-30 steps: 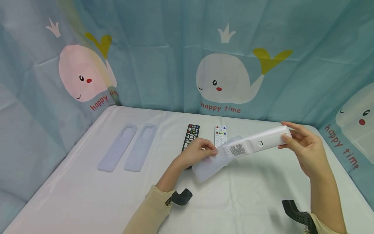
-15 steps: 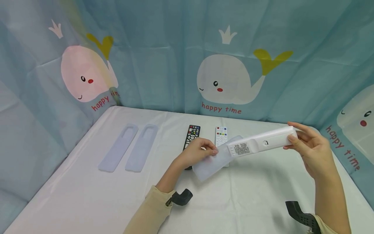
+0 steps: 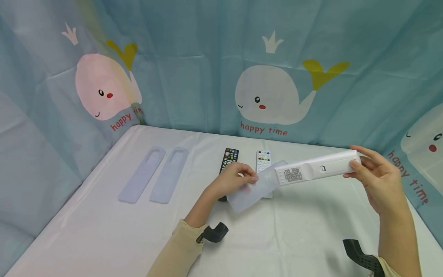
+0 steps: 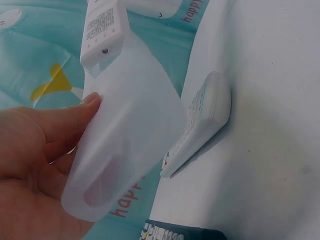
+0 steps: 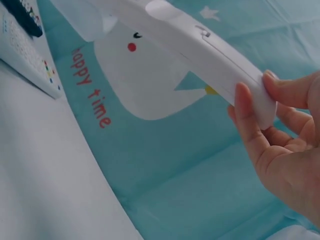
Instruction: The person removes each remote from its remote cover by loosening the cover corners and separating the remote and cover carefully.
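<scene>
My left hand (image 3: 235, 179) pinches a translucent remote control cover (image 3: 247, 196) between thumb and fingers, above the table. A white remote control (image 3: 333, 164), back side up with a printed code, is held at its far end by my right hand (image 3: 385, 184), thumb against fingers. Its other end lies right at the mouth of the cover (image 4: 130, 115), as the left wrist view shows. Behind the cover, a second white remote (image 3: 263, 159) rests on the table, partly covered from view. A black remote (image 3: 230, 155) lies beside it, partly hidden by my left hand.
Two more translucent covers (image 3: 142, 175) lie side by side on the left of the white-clothed table (image 3: 104, 238). A blue curtain (image 3: 194, 84) with whale prints stands along the table's back and sides. Each wrist wears a black mount (image 3: 214, 232).
My right hand has moved right with the white remote, drawing it away from the cover, so less of the two overlaps. My left hand and the cover have barely moved.
</scene>
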Demonstrator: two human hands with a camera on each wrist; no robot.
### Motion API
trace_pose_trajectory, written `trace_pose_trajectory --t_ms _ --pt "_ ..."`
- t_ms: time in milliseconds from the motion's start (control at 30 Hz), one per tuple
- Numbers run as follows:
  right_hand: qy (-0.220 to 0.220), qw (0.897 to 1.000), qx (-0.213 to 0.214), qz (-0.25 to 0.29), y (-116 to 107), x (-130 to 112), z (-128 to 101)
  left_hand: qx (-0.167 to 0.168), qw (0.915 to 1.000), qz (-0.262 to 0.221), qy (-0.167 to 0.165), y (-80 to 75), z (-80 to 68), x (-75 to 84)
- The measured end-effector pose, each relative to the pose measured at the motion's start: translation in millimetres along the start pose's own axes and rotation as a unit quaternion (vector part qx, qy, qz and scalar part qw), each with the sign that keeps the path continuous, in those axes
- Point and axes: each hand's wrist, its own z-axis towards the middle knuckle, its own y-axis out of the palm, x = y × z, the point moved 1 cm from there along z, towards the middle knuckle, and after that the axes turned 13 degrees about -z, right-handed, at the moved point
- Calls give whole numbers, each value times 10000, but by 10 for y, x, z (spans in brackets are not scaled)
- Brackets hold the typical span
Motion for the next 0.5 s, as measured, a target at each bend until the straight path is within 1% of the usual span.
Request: trace_pose_trajectory --t_ms 100,233,367,500 --pt "40 9999 115 -11 -34 -2 -7 9 10000 -46 20 -33 -5 2" --pt "60 9998 206 -52 -61 -1 -17 47 9996 -290 52 -89 -15 2" --pt "-13 9998 177 -18 -60 2 -14 98 9987 -502 39 -138 -29 18" --pt "-86 9999 104 31 -45 5 -1 136 9985 -533 2 -173 -42 29"
